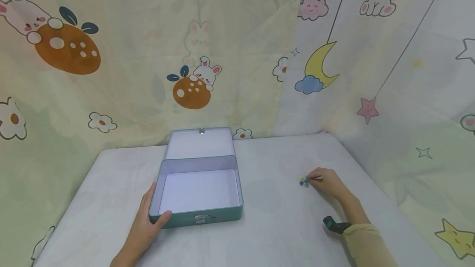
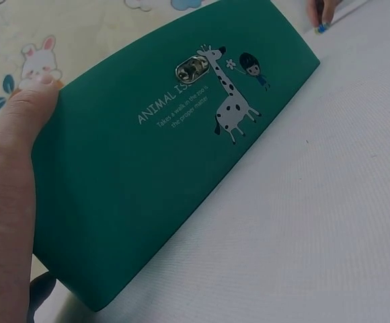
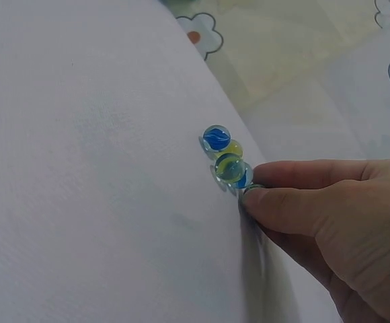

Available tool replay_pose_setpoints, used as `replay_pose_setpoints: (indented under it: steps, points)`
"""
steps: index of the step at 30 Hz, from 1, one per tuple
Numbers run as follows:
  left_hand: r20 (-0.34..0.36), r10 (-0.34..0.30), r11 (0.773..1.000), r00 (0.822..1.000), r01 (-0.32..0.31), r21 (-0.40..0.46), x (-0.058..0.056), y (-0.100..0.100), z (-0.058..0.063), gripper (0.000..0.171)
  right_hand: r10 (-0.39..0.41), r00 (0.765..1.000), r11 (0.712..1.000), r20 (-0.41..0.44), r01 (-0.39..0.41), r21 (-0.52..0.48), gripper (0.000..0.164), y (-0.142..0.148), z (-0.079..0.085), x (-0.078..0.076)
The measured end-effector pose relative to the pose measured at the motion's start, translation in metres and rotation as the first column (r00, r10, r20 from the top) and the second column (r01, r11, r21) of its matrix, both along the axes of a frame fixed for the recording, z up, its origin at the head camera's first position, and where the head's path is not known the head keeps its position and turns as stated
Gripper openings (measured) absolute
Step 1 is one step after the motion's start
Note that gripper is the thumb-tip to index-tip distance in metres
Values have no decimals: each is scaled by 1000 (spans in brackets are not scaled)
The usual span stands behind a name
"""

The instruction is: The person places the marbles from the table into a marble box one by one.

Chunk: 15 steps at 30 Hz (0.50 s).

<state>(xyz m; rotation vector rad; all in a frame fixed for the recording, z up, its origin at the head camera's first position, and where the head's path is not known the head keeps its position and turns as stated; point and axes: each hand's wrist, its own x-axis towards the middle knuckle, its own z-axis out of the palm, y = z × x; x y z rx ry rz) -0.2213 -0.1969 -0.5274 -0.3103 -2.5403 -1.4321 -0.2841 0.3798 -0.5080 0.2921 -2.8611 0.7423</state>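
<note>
A green tin box [image 1: 200, 215] with a white inside stands on the table, its lid [image 1: 200, 145] swung back. My left hand [image 1: 146, 219] grips the box's front left corner, thumb over the front rim and fingers along the left side. The left wrist view shows the box front with a metal clasp [image 2: 192, 69] and a printed giraffe [image 2: 234, 108]. Several glass marbles [image 3: 229, 168], with blue and yellow swirls, lie clustered on the table to the right. My right hand [image 3: 329, 215] pinches one marble at this cluster between thumb and fingertips, which mostly hide it.
A white cloth covers the table [image 1: 274, 217]. Behind it and along the sides hangs a printed curtain [image 1: 245, 73] with rabbits, flowers and stars. A dark wrist device [image 1: 335, 225] sits at my right sleeve [image 1: 367, 242].
</note>
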Motion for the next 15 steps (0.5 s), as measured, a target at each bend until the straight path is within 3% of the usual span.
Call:
replay_pose_setpoints:
  steps: [15]
  points:
    - [16,8,1000,1000,-8,-8,-2,-2,-3,90,-51,998,999,-21,51,-7,16,4,4,2]
